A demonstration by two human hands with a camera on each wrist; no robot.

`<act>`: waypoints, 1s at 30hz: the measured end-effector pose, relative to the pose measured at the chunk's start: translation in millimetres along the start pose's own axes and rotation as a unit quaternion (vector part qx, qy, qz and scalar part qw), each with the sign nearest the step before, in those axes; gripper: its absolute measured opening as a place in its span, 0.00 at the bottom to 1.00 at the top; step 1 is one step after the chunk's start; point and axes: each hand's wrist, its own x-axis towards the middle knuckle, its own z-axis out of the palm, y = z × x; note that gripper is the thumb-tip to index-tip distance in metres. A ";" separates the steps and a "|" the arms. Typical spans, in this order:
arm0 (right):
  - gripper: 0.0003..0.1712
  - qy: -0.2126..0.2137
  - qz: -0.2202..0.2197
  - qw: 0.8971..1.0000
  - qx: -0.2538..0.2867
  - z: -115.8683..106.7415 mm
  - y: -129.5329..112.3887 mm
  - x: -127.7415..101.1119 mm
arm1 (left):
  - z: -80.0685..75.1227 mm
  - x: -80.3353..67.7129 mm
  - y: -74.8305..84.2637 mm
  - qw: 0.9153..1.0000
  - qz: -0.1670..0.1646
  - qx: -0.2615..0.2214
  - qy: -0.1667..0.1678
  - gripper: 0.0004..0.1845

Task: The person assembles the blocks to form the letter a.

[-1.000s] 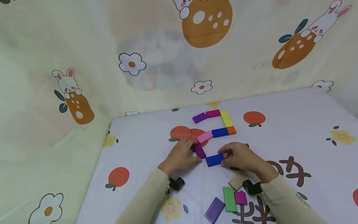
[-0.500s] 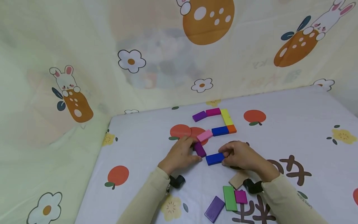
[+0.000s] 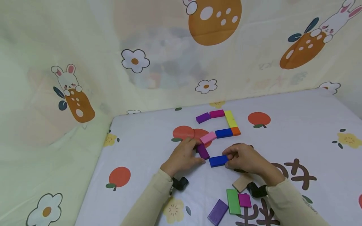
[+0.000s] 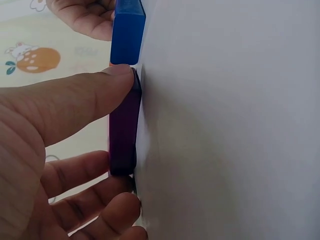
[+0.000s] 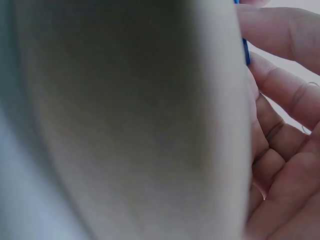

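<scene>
My left hand (image 3: 182, 158) holds a dark purple block (image 3: 203, 152) by its ends. In the left wrist view its thumb lies at the end near a blue block (image 4: 128, 32), and its fingers are at the other end of the purple block. My right hand (image 3: 245, 159) pinches the right end of that blue block (image 3: 218, 161) between thumb and fingers. The blue block's left end sits close to the purple block's lower end. Just above the purple block lies a pink block (image 3: 208, 137). A sleeve covers most of the right wrist view.
Beyond the hands, a second blue block (image 3: 224, 133), an orange block (image 3: 236, 131), a yellow block (image 3: 230, 119), a magenta block (image 3: 216, 113) and a purple block (image 3: 203, 118) continue the curved line. Near the right forearm lie tan (image 3: 242, 182), green (image 3: 233, 201), magenta (image 3: 244, 200) and violet (image 3: 218, 212) blocks.
</scene>
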 end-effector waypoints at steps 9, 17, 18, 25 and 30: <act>0.18 0.004 -0.003 1.000 -0.002 -0.2 0.2 1.4 | -0.4 -0.8 -2.0 1.000 0.007 -0.004 0.006 0.32; 0.18 0.005 0.003 1.000 0.002 1.4 0.6 0.2 | -0.1 -0.8 -2.3 1.000 0.007 -0.005 0.003 0.32; 0.18 0.006 0.003 1.000 0.003 1.4 0.7 0.2 | 0.0 -0.6 -2.5 1.000 0.007 -0.005 0.003 0.32; 0.18 0.008 0.003 1.000 -0.001 1.6 1.8 0.9 | 0.5 0.5 -3.3 1.000 0.009 -0.002 0.006 0.32; 0.17 0.011 0.008 1.000 -0.004 2.0 1.4 1.0 | 1.0 0.7 -3.2 1.000 0.006 0.001 0.005 0.33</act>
